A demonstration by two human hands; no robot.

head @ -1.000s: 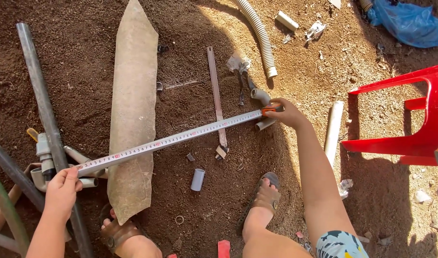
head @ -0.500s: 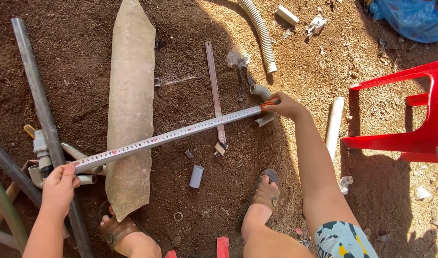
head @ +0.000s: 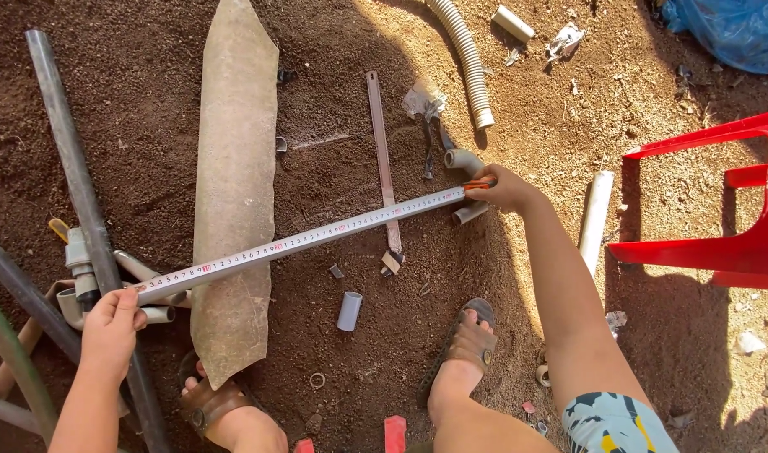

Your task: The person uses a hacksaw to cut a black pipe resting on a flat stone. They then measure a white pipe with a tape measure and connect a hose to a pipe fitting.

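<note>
Head view, looking down at bare soil. Nearest me are my two sandalled feet, planted on the ground, with a short grey offcut lying between them. My left hand is closed around the near end of a grey pipe, thumb on top, just beside a cluster of grey fittings and a dark metal tube that runs away from me. A tape lies flat along the pipe, so both share one long axis, running from lower left to upper right across a weathered slab and a thin flat metal strip. My right hand is at the far end; its fingers are pinched shut on the tape's orange-tipped end, holding it against the pipe close to a grey elbow. The pipe thus spans hand to hand, left end nearer my body, right end farther out. Beyond the right hand lie a white pipe stub, a red plastic chair, a corrugated hose and blue sheeting.
</note>
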